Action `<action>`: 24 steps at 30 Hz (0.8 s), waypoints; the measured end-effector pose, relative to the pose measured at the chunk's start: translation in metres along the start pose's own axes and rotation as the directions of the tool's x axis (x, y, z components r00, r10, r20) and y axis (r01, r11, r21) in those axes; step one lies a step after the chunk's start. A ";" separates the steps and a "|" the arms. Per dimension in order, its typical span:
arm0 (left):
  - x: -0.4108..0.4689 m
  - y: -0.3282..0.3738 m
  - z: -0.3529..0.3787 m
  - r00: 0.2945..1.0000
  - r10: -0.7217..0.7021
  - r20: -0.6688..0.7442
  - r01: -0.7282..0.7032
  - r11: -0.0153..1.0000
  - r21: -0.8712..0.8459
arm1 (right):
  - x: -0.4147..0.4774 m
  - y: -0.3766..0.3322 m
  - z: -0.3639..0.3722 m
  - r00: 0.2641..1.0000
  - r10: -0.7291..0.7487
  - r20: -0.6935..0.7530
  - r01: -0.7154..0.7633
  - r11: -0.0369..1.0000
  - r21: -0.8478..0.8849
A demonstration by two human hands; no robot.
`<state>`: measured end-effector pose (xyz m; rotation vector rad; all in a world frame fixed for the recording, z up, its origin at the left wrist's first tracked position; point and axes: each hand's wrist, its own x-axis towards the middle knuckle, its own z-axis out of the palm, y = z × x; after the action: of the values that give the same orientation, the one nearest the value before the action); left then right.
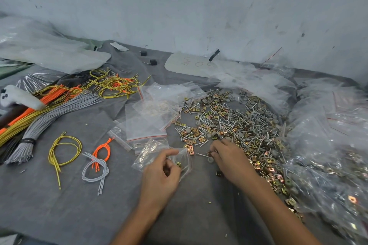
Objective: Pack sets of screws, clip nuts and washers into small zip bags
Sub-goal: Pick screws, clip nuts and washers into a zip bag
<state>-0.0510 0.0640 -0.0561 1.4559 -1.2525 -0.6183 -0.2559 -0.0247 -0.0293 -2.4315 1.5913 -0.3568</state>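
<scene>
zip bag (184,160) held in left fingers (170,153), clip nuts (209,153) pinched in right fingers (216,148).

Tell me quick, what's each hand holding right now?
Left hand: grips the small zip bag.
Right hand: curled at the edge of the hardware pile; whether it pinches a piece cannot be told.

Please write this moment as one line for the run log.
left hand: holds zip bag | right hand: at edge of parts pile | bag: clip nut inside | stage: filling
</scene>
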 end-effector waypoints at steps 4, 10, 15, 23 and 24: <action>0.000 0.001 0.000 1.000 -0.009 0.000 0.009 1.000 -0.008 | 0.005 0.004 0.003 0.998 -0.014 0.058 0.018 0.998 -0.059; 0.000 0.003 0.000 1.000 -0.016 -0.010 0.016 1.000 -0.010 | -0.004 -0.003 -0.012 0.988 0.135 -0.071 -0.111 0.956 0.273; 0.000 0.002 0.000 1.000 -0.011 -0.016 0.011 1.000 -0.009 | -0.023 -0.038 -0.021 0.993 0.102 -0.058 -0.056 0.846 0.530; 0.000 0.004 -0.001 1.000 -0.018 -0.009 0.018 1.000 -0.018 | -0.030 -0.087 0.003 0.998 -0.055 -0.022 0.059 0.877 0.476; 0.000 0.004 -0.001 1.000 -0.019 -0.004 0.018 1.000 -0.017 | -0.030 -0.089 0.003 0.996 -0.074 -0.055 0.091 0.896 0.435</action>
<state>-0.0513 0.0649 -0.0518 1.4558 -1.2290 -0.6362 -0.1898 0.0376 -0.0075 -2.1529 1.2531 -0.6971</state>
